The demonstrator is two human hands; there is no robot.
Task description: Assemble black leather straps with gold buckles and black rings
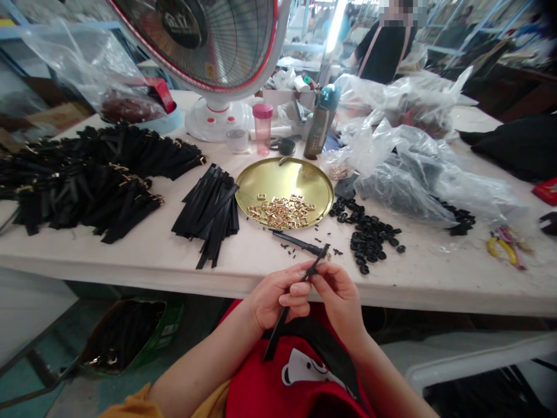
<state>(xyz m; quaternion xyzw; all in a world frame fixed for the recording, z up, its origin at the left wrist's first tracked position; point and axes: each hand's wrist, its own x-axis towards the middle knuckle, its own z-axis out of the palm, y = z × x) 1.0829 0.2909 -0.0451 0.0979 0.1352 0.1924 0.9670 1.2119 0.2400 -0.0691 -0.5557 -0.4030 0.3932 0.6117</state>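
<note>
A narrow black strap runs slantwise between both hands, just off the table's front edge. My left hand is closed around it, fingers curled, with the long end hanging below. The thumb and fingertips of my right hand pinch the strap near its upper end; whether a small loop sits there too I cannot make out. Behind the hands a black pen-like tool lies on the table among tiny black bits. A gold tray holds a heap of gold buckles. Black straps are piled left of it.
Small black rings lie to the right, by plastic bags and yellow-handled pliers. Buckled straps fill the left side. At the back stand a fan, a pink cup and a bottle. A person is beyond.
</note>
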